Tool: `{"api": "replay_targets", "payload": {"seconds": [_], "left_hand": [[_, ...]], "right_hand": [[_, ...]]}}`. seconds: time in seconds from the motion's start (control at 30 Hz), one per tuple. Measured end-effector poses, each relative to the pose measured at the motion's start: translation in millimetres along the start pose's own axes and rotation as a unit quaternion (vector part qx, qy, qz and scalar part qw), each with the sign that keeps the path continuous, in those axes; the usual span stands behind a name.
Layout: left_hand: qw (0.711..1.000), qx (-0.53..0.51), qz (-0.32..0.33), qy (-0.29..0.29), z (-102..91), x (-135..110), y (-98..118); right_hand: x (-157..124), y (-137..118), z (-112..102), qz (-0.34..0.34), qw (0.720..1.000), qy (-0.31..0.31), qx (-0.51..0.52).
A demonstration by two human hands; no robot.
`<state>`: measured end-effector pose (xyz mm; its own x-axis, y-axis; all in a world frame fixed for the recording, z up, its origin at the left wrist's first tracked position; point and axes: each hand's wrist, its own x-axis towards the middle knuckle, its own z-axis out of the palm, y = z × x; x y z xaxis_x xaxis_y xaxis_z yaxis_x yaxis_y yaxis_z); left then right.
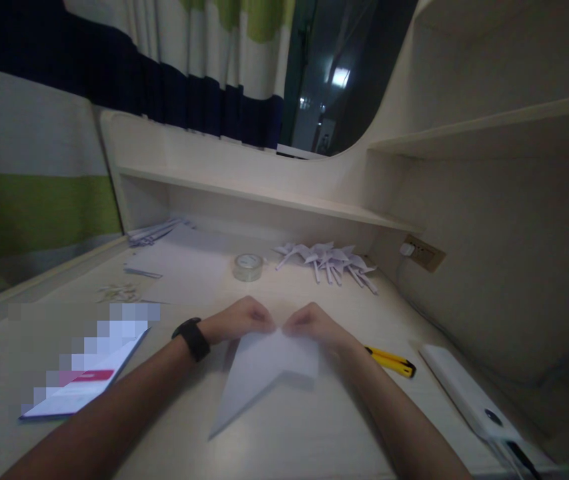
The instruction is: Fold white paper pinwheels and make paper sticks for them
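Pale desk: folded paper, far edge pinched by 2 hands.

We see a pale table with flat white sheets spread at its far left, small pale bits just nearer, and a device with a lit screen at the near left. A tape roll lies far middle, folded paper pieces cluster far right, and nearer right we find a yellow cutter and a long white device.
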<state>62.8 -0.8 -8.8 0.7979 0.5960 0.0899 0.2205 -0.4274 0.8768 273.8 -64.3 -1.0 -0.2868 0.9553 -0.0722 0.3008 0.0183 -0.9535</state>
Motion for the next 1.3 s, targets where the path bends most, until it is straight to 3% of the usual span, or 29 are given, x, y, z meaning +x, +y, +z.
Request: {"api": "replay_targets", "payload": {"seconds": [0.17,0.4,0.5,0.63,0.7,0.87,1.2,1.3], "left_hand": [[0.999,-0.03,-0.025,0.01,-14.5,-5.2,0.6],[0.998,-0.038,-0.037,0.026,-33.8,-14.2,-5.4],[0.998,-0.038,-0.032,0.049,-37.5,-15.4,-4.6],[0.998,-0.043,-0.023,0.043,-33.2,-13.3,-4.4],[0.999,-0.033,-0.019,0.03,-28.2,-11.1,-5.0],[1.0,-0.017,-0.01,0.006,-20.3,-8.4,-5.4],[0.998,-0.021,-0.056,-0.008,-39.9,-20.2,5.4],[0.995,-0.024,-0.088,0.046,-46.8,-20.6,5.8]], "right_hand": [[-2.1,2.6,-11.1,-0.014,1.0,-0.003,-0.006],[-7.8,8.5,-34.0,0.024,0.999,-0.025,0.009],[-6.5,8.1,-40.9,0.003,1.0,0.03,0.007],[1.1,8.4,-26.6,-0.067,0.992,0.107,-0.01],[4.8,10.0,-12.2,-0.081,0.992,0.087,-0.033],[8.0,14.6,7.7,-0.032,0.997,0.05,-0.055],[2.3,17.7,-23.4,0.015,0.999,0.049,-0.013],[3.3,21.4,-27.1,0.022,0.997,0.072,-0.014]]}}
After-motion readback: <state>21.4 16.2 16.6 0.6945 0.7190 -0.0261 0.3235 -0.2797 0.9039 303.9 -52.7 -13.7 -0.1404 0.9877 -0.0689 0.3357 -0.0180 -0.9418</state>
